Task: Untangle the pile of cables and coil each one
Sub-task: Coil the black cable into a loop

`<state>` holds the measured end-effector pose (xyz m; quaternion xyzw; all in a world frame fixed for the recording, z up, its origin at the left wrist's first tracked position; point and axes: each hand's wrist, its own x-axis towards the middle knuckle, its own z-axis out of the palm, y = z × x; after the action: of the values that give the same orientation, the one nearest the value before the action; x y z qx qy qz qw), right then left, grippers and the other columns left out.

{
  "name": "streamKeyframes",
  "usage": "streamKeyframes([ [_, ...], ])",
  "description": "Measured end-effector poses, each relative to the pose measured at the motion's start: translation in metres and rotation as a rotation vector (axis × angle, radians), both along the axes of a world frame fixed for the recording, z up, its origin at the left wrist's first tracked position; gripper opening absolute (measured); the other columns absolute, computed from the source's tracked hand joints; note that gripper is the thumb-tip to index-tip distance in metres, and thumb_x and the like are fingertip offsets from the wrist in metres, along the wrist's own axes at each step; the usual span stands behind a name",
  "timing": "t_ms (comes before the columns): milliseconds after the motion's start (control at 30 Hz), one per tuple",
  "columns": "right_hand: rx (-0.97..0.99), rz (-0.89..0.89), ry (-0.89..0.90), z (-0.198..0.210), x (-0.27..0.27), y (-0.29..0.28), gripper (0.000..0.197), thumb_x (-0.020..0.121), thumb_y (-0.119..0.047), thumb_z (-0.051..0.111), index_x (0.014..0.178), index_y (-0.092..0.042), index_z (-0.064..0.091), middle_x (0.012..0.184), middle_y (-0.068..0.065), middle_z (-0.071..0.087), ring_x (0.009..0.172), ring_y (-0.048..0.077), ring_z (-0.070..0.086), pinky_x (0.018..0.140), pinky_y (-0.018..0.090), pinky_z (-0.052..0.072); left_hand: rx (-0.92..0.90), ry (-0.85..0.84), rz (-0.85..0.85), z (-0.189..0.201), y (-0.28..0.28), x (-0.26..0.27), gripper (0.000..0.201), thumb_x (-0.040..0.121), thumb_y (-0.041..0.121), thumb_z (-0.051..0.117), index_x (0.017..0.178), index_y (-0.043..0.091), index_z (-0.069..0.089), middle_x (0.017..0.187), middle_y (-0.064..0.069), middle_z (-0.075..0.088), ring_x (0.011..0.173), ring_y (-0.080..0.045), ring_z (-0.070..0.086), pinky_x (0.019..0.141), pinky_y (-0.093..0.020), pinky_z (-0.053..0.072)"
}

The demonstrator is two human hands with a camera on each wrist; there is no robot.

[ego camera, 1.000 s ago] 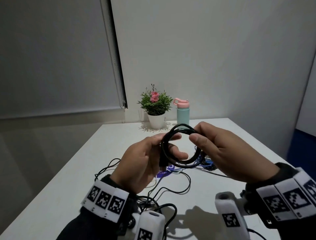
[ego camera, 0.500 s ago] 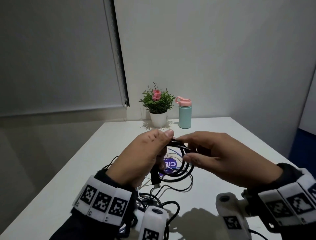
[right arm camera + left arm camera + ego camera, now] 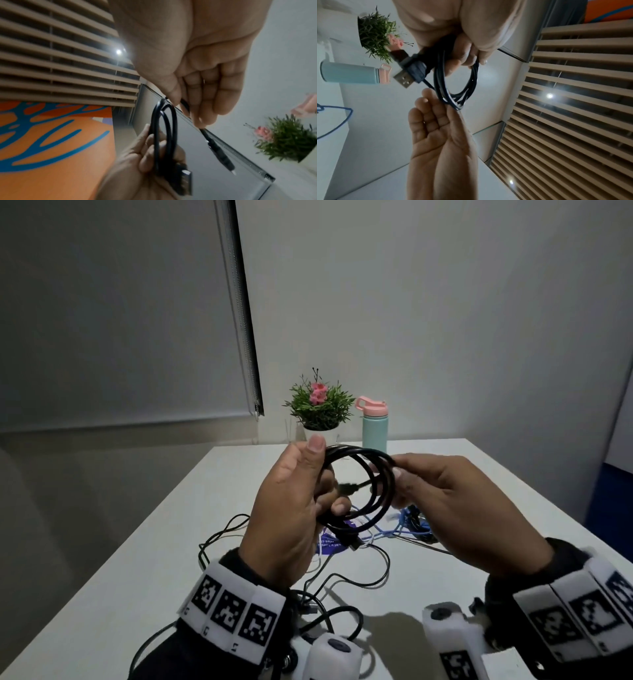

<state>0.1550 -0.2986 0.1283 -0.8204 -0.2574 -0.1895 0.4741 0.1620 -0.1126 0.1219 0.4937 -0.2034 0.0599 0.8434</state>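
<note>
Both hands grip one coil [image 3: 368, 491]: left [image 3: 291, 508] clasps loops, right [image 3: 455, 505] pinches at 3 o'clock; slackening could unspring it.

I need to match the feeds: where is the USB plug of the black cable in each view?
Head: the USB plug hangs below the coil, centre, under the left hand.
Left wrist: upper left of centre, beside the bottle.
Right wrist: bottom centre, against the left palm.
Shared landmark: the plant.
</note>
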Motion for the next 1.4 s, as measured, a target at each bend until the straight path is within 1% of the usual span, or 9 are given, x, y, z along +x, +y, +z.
streamKeyframes([
  [133, 0.153, 0.271, 0.292, 0.004, -0.005, 0.004, 0.027, 0.096, -0.026, 0.05, 0.106, -0.021, 0.075, 0.099, -0.004, 0.076, 0.092, 0.007, 0.069, 0.086, 0.028, 0.05, 0.089, -0.111, 0.194, -0.001, 0.002, 0.003, 0.024, 0.1, 0.038, 0.051, 0.087, 0.018, 0.053, 0.055, 0.009, 0.036, 0.048, -0.007, 0.033, 0.047, -0.021, 0.038],
  [200, 0.167, 0.336, 0.287, 0.002, -0.007, 0.01, 0.022, 0.093, -0.033, 0.061, 0.107, -0.021, 0.074, 0.102, -0.005, 0.076, 0.096, 0.004, 0.069, 0.083, 0.017, 0.049, 0.148, -0.182, 0.271, -0.002, 0.002, 0.002, 0.025, 0.098, 0.043, 0.053, 0.084, 0.021, 0.055, 0.058, 0.007, 0.04, 0.051, -0.01, 0.037, 0.048, -0.023, 0.04],
  [367, 0.372, 0.166, 0.29, -0.015, 0.001, 0.022, 0.014, 0.089, -0.004, 0.066, 0.093, -0.014, 0.075, 0.086, 0.005, 0.077, 0.08, 0.015, 0.071, 0.076, 0.017, 0.049, 0.34, -0.316, 0.402, -0.006, -0.002, -0.002, 0.029, 0.096, 0.047, 0.048, 0.09, 0.02, 0.055, 0.059, 0.008, 0.045, 0.051, -0.01, 0.045, 0.05, -0.023, 0.044],
  [567, 0.508, 0.248, 0.237, -0.014, -0.003, 0.029, 0.015, 0.091, -0.009, 0.064, 0.098, -0.014, 0.076, 0.093, 0.007, 0.077, 0.092, 0.02, 0.072, 0.081, 0.014, 0.051, 0.472, -0.447, 0.507, -0.001, 0.007, 0.001, 0.021, 0.101, 0.042, 0.047, 0.102, 0.024, 0.057, 0.072, 0.024, 0.061, 0.067, 0.003, 0.058, 0.06, -0.015, 0.048],
  [733, 0.753, 0.421, 0.323, -0.016, -0.003, 0.033, 0.02, 0.086, -0.02, 0.067, 0.102, -0.013, 0.075, 0.099, 0.011, 0.075, 0.097, 0.018, 0.07, 0.081, 0.022, 0.052, 0.651, -0.501, 0.67, -0.001, 0.017, 0.005, 0.012, 0.101, 0.044, 0.047, 0.095, 0.036, 0.055, 0.094, 0.004, 0.059, 0.088, -0.005, 0.059, 0.076, -0.013, 0.043],
  [900, 0.763, 0.563, 0.512, -0.028, 0.0, 0.036, 0.029, 0.081, -0.036, 0.07, 0.104, -0.018, 0.074, 0.11, 0.002, 0.071, 0.096, 0.005, 0.065, 0.083, 0.033, 0.037, 0.543, -0.364, 0.578, -0.003, 0.017, 0.008, 0.023, 0.096, 0.052, 0.051, 0.087, 0.032, 0.059, 0.093, -0.008, 0.061, 0.084, -0.028, 0.064, 0.076, -0.049, 0.056],
  [1133, 0.751, 0.644, 0.561, -0.027, 0.001, 0.03, 0.022, 0.087, -0.033, 0.067, 0.103, -0.02, 0.072, 0.107, 0.002, 0.07, 0.097, 0.01, 0.064, 0.083, 0.034, 0.038, 0.371, -0.336, 0.482, -0.003, 0.018, 0.008, 0.018, 0.092, 0.044, 0.063, 0.087, 0.028, 0.068, 0.072, 0.006, 0.066, 0.067, -0.01, 0.063, 0.061, -0.023, 0.053],
  [1300, 0.785, 0.632, 0.602, -0.022, -0.002, 0.031, 0.032, 0.09, -0.026, 0.058, 0.117, -0.01, 0.065, 0.089, 0.002, 0.066, 0.082, 0.012, 0.06, 0.078, 0.034, 0.034, 0.248, -0.128, 0.271, 0.0, 0.019, 0.01, 0.016, 0.082, 0.04, 0.071, 0.077, 0.025, 0.071, 0.071, 0.004, 0.06, 0.056, -0.017, 0.06, 0.052, -0.029, 0.052],
  [1400, 0.846, 0.657, 0.602, -0.017, -0.002, 0.029, 0.03, 0.091, -0.02, 0.053, 0.114, -0.003, 0.063, 0.074, 0.005, 0.056, 0.07, 0.014, 0.053, 0.073, 0.027, 0.044, 0.154, -0.012, 0.125, 0.001, 0.016, 0.011, 0.015, 0.08, 0.031, 0.071, 0.082, 0.016, 0.071, 0.071, 0.0, 0.059, 0.053, -0.015, 0.057, 0.051, -0.028, 0.052],
])
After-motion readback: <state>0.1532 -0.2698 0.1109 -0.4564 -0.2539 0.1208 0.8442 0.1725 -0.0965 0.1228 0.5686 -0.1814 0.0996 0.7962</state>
